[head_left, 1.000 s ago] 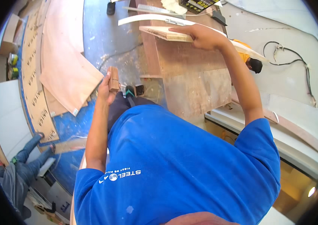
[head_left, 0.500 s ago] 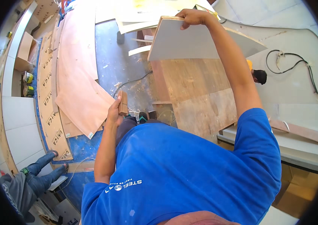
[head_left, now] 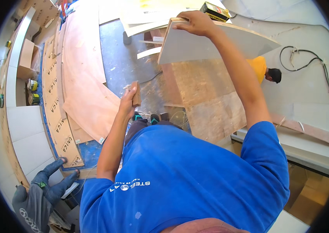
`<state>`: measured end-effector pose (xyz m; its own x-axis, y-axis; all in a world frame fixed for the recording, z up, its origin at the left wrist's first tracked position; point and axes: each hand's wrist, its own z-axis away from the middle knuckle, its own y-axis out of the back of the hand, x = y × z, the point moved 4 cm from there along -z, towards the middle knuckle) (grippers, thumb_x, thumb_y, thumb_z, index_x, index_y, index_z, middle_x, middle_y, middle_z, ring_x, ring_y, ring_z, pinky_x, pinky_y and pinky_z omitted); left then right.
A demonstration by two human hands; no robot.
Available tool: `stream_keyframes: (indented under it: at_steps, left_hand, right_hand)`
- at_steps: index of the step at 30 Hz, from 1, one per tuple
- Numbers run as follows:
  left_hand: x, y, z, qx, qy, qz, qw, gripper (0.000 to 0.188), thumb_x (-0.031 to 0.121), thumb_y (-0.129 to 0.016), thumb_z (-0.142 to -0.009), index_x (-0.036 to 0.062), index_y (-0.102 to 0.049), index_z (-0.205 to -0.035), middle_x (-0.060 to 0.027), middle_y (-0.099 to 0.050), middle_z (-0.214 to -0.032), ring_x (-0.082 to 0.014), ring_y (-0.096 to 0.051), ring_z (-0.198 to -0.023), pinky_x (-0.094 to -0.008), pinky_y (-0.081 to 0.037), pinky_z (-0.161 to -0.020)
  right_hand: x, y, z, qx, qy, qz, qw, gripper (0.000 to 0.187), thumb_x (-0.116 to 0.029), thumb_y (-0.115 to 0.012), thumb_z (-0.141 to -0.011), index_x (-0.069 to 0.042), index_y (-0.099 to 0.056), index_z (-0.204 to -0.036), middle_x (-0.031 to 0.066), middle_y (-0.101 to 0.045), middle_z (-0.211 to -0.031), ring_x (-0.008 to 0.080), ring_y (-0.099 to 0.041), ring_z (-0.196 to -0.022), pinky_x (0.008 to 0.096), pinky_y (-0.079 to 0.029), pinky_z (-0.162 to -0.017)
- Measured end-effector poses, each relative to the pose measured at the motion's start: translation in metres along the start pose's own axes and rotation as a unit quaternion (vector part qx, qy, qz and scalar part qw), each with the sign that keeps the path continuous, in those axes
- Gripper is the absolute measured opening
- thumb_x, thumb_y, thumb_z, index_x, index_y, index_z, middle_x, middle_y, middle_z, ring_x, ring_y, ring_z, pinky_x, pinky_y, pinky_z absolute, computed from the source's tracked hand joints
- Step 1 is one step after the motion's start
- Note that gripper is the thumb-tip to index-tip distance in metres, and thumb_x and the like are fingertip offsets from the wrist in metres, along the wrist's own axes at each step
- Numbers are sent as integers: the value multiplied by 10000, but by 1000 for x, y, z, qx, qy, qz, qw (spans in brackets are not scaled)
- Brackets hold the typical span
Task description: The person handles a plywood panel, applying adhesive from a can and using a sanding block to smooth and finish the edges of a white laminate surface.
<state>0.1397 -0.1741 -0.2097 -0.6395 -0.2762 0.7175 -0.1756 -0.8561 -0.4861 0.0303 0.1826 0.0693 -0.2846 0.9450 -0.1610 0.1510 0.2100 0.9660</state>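
the left hand [head_left: 127, 103] holds a small wooden block [head_left: 137, 97]; farther forward, the right hand [head_left: 198, 24] grips the edge of a grey-faced panel [head_left: 191, 46], which stretches from that hand out to its right.

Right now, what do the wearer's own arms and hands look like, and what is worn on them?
The left hand and right hand are ungloved, the forearms bare, with no watch showing. Short, loose blue sleeves of a T-shirt cover the upper arms.
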Motion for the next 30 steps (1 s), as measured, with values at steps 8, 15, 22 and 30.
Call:
stream_keyframes:
  at_steps: [8, 15, 22, 30]
  left_hand:
    - [37, -69, -22, -65, 9, -30, 997, 432, 334, -663, -991, 38, -562, -1290, -58, -636, -1009, -182, -641, -848, -348, -535, -723]
    - [29, -52, -4, -57, 63, -46, 995, 474, 352, -645, -996, 52, -534, -1345, -61, -625, -1051, -186, -639, -936, -381, -550, -748]
    - [49, -30, -4, -96, 11, -45, 994, 451, 326, -659, -1010, 58, -517, -1343, -84, -634, -1159, -235, -644, -1046, -417, -526, -921]
    - [165, -187, -51, -132, -415, -47, 899, 452, 155, -706, -974, 7, -468, -1329, -111, -609, -1152, -210, -606, -1038, -396, -497, -963]
  right_hand:
    - [-32, -16, 8, 124, -14, 88, 988, 549, -669, -586, -924, -143, -736, -972, 53, -745, -959, 305, -729, -887, 439, -558, -715]
    - [-18, -5, -4, 43, -89, -43, 994, 399, -450, -602, -967, -151, -727, -1199, 110, -736, -1156, 332, -691, -1052, 449, -535, -861]
    - [-19, 9, 0, 13, -12, 12, 1000, 403, -374, -692, -867, -130, -710, -1188, 192, -747, -1045, 381, -710, -1023, 495, -552, -891]
    - [-14, 9, -1, 44, 14, 3, 999, 329, -281, -674, -899, -103, -701, -1175, 187, -737, -1084, 381, -702, -1048, 513, -545, -882]
